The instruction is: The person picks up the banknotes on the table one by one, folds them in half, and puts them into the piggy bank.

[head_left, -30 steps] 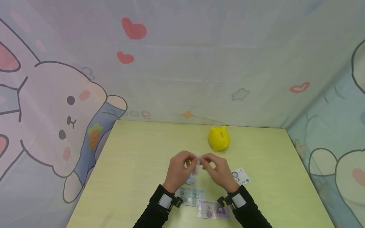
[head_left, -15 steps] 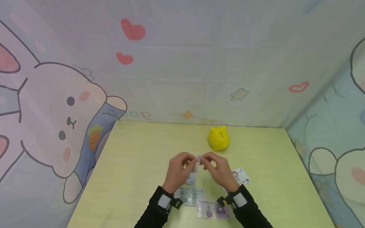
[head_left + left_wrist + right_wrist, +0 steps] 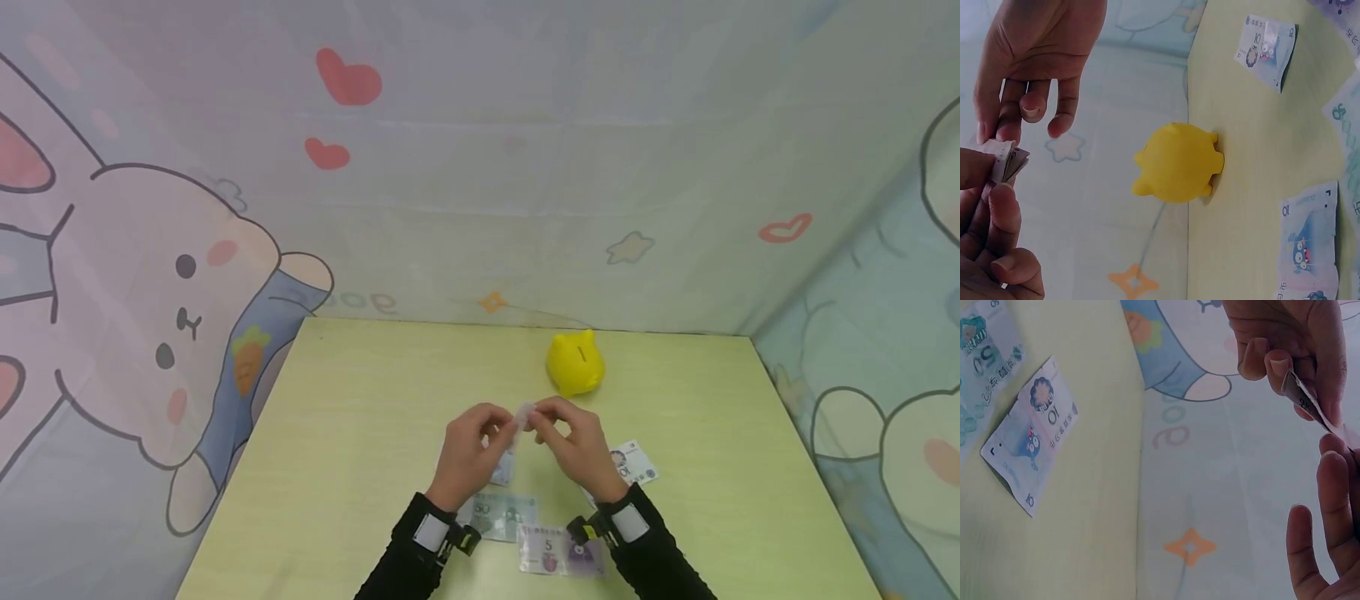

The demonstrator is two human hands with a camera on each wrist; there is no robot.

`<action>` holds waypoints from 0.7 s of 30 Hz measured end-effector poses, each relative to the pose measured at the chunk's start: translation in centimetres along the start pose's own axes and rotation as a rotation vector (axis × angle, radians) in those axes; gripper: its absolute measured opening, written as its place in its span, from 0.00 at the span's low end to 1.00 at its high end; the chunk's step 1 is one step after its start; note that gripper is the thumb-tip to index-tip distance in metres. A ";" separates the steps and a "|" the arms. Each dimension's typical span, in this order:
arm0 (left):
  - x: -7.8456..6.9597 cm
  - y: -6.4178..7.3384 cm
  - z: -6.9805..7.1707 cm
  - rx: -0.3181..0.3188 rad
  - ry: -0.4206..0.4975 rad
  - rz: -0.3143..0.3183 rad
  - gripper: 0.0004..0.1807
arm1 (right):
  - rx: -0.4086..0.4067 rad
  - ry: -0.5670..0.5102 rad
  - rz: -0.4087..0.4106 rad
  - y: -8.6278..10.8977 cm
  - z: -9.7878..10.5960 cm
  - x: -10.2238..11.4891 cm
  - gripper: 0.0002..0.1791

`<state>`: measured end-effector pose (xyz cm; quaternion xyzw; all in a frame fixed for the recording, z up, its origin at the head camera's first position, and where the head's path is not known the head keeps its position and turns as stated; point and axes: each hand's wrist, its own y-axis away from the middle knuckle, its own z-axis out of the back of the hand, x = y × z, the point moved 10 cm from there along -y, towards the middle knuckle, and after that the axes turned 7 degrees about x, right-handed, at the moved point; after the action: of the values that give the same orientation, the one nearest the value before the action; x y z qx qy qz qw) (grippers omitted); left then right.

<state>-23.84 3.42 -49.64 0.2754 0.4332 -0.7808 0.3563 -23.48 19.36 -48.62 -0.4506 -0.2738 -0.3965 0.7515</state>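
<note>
My left hand (image 3: 469, 454) and right hand (image 3: 579, 446) meet over the table, pinching a small folded play banknote (image 3: 522, 414) between their thumbs and fingers. In the left wrist view the folded layers of the banknote (image 3: 1007, 161) fan apart at one edge, with the right hand (image 3: 1047, 37) above it. From the right wrist view, the left hand (image 3: 1300, 344) holds one end, and the right hand's fingertips touch the other. Beyond the hands stands a yellow piggy bank (image 3: 575, 363), its dark slot on top.
Flat notes lie around the hands: a green 50 (image 3: 504, 517), a purple 5 (image 3: 561, 552), a 10 (image 3: 634, 463) by the right wrist and another 10 (image 3: 1034, 434) under the left hand. A printed cloth (image 3: 480, 208) hangs behind the table.
The folded banknote has tilted and shows more between the fingertips. My right fingertips have risen slightly. The piggy bank and the flat notes have stayed put.
</note>
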 end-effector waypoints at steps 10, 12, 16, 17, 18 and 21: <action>0.6 0.5 0.1 0.041 0.013 0.047 0.05 | 0.013 -0.064 -0.087 0.1 0.0 -1.0 0.06; 0.8 0.5 0.0 0.048 0.011 0.055 0.05 | 0.025 -0.075 -0.096 0.1 -0.1 -1.1 0.05; 1.2 0.8 0.0 0.066 0.015 0.084 0.05 | 0.017 -0.078 -0.125 0.2 0.1 -1.6 0.05; 1.3 0.9 0.0 0.069 0.016 0.089 0.05 | 0.013 -0.083 -0.132 0.2 0.1 -1.6 0.05; 1.3 1.0 0.0 0.071 0.018 0.093 0.05 | 0.011 -0.087 -0.137 0.2 0.1 -1.7 0.05; 1.4 1.1 0.0 0.081 0.021 0.100 0.04 | 0.010 -0.110 -0.144 0.3 0.0 -1.9 0.05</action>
<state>-23.77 2.55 -51.21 0.3190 0.3906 -0.7759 0.3790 -24.24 20.15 -50.22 -0.4469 -0.3482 -0.4228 0.7073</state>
